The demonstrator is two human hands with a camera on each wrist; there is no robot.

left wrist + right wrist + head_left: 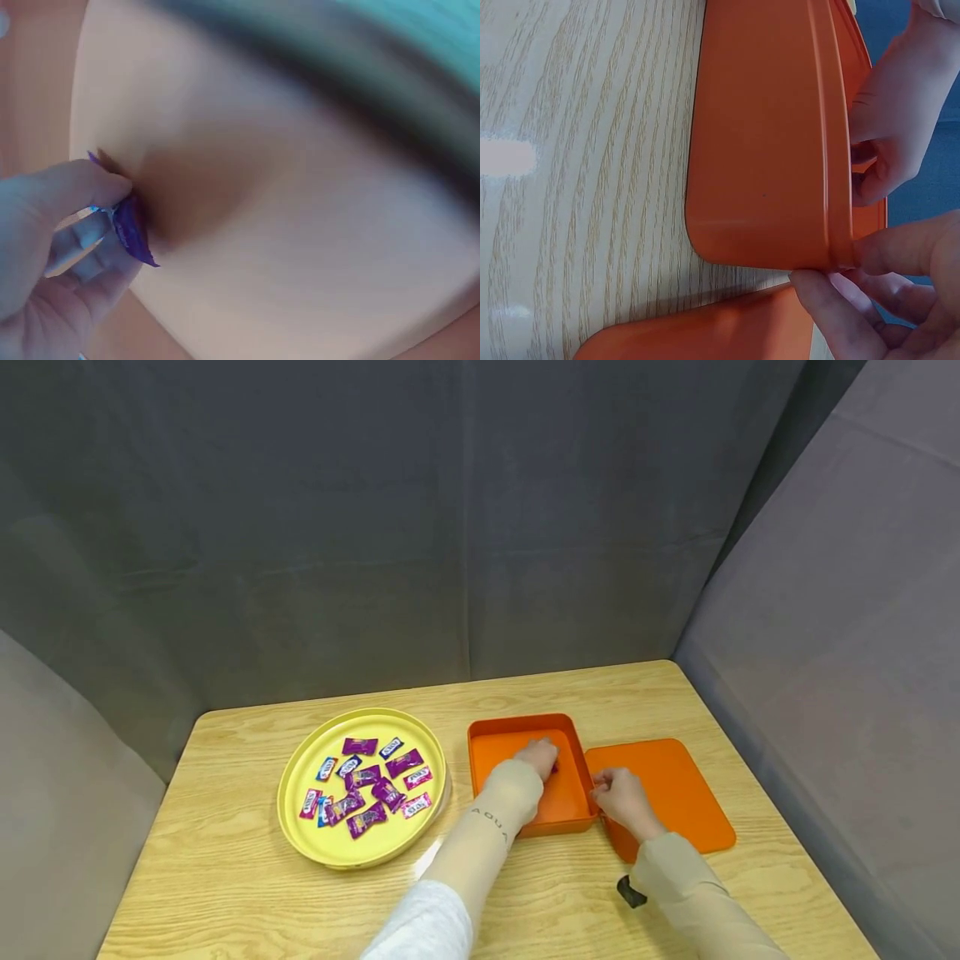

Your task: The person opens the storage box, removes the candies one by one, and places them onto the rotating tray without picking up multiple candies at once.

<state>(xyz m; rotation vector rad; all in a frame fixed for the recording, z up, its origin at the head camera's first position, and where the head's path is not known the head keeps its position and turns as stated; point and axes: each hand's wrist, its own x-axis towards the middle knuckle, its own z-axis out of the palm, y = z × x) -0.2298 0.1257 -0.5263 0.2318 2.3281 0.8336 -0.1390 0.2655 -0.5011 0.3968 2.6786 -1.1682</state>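
Inside the open orange box, my left hand pinches a purple wrapped candy between thumb and fingers. The candy is near the box floor; whether it touches the floor I cannot tell. My right hand pinches the box's rim at the near right corner, thumb on one side and fingers on the other, as the right wrist view shows. Below that hand an orange lid lies flat on the table, just right of the box.
A round yellow tray at the left holds several purple candies and smaller blue, red and pink wrapped ones. All of it stands on a wooden table. Grey cloth hangs behind and at the sides.
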